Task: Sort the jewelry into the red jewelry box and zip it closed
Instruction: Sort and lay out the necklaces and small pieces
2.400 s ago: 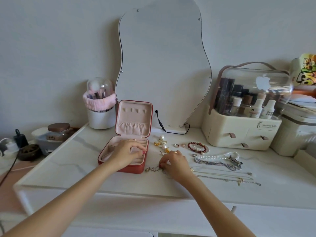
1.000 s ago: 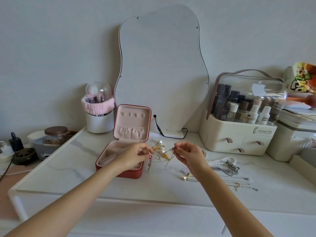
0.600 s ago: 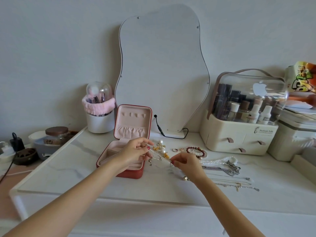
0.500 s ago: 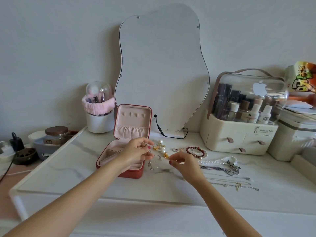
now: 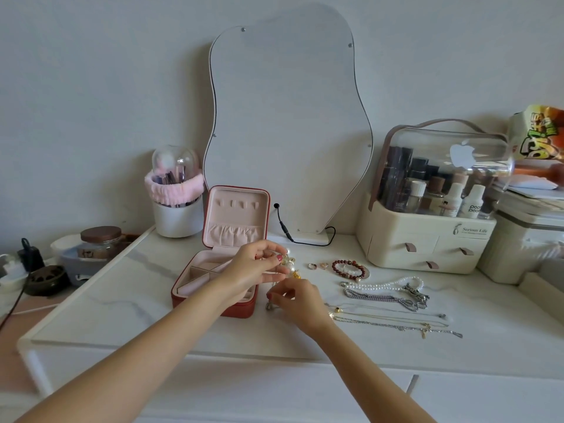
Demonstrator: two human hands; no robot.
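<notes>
The red jewelry box (image 5: 213,288) sits open on the white marble-patterned table (image 5: 122,300), its pink-lined lid upright and its compartments showing. The left hand (image 5: 256,267) hovers over the box's right edge, thumb and fingers pinched on a thin chain (image 5: 274,280) that hangs down from it. Just below, the right hand (image 5: 297,300) is curled, its fingertips pinching the chain's lower end close to the tabletop, beside the box's front right corner. A cluster of pearl and gold earrings (image 5: 291,268) lies partly hidden behind the two hands.

To the right, well clear of the hands, lie two small rings (image 5: 317,265), a dark red bead bracelet (image 5: 348,269), a pearl strand (image 5: 384,285), a grey beaded strand (image 5: 378,298) and several fine necklaces (image 5: 396,322) laid out in rows. Behind the box stand a wavy-edged mirror (image 5: 290,126) with a black cable (image 5: 290,233) at its base, a white brush holder (image 5: 175,206) wrapped in a pink band, and a cream cosmetics organizer (image 5: 427,236) with a clear lid.
</notes>
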